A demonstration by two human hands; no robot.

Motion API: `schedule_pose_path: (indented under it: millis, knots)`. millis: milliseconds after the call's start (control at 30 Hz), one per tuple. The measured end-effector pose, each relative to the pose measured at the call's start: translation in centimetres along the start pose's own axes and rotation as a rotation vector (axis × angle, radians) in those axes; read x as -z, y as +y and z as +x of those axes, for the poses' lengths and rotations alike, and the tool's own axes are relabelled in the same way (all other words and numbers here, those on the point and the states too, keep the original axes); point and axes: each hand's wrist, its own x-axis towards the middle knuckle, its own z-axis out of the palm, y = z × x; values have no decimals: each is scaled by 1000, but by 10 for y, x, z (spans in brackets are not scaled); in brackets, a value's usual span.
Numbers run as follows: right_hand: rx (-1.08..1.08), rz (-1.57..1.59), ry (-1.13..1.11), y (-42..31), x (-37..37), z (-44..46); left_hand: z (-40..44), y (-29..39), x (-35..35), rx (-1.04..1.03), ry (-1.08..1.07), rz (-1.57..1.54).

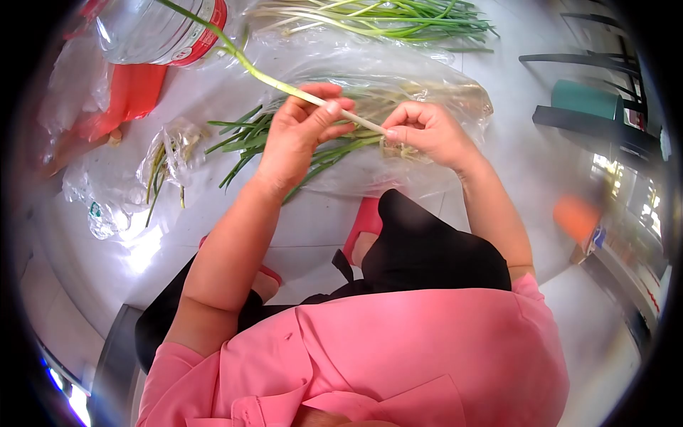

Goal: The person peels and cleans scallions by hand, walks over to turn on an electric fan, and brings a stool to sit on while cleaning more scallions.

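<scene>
A single long green onion [274, 80] slants across the view, green toward the upper left and pale at its lower right end. My left hand [307, 127] pinches its stalk between thumb and fingers. At the pale end, my right hand [425, 134] closes thumb and fingertips on it; the very tip is hidden there. Below both hands, a bunch of green onions [245, 139] lies with its leaves to the left, its stalks and roots on or in a clear plastic bag [462, 96].
Another pile of green onions [398, 21] lies at the back. At the upper left stand a large clear plastic bottle [153, 32] with a red label and a red bag [135, 92]. Trimmings [167, 160] lie on plastic at left. A dark rack [590, 64] is at right.
</scene>
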Motion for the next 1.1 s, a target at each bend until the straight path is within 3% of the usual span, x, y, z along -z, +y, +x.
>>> schedule_pose_path:
  millis: [133,233,300,333,400,633,733,833,900,933,1000,1033,1100]
  knots:
    - [9,-213,33,-19,-4,-4,0,-13,3,131,-138,60]
    - [29,-379,101,-28,-14,-7,2,-19,7,77,-125,57]
    - [234,-600,207,-25,-20,-7,2,-19,7,65,-109,44]
    - [235,-600,206,-22,-21,-5,1,-19,7,53,-96,32]
    - [458,-678,303,-16,-24,-2,2,-20,7,39,-93,24]
    - [422,-683,277,-13,-26,-3,1,-18,5,15,-76,33]
    - [500,-761,291,-12,-26,-1,0,-15,1,4,-96,63]
    - [488,-666,274,-12,-30,0,-4,-13,-6,14,-157,86]
    - [280,-410,243,-14,-32,-1,-4,-16,-6,5,-160,112]
    - [279,-411,242,-10,-31,0,-4,-18,-6,-15,-161,121]
    - [89,-95,178,0,-25,4,-4,-20,-5,-34,-161,131]
    - [89,-95,177,-2,-22,4,-3,-21,-4,-43,-154,138]
    - [-13,280,80,-9,-16,2,-3,-21,-4,-52,-148,145]
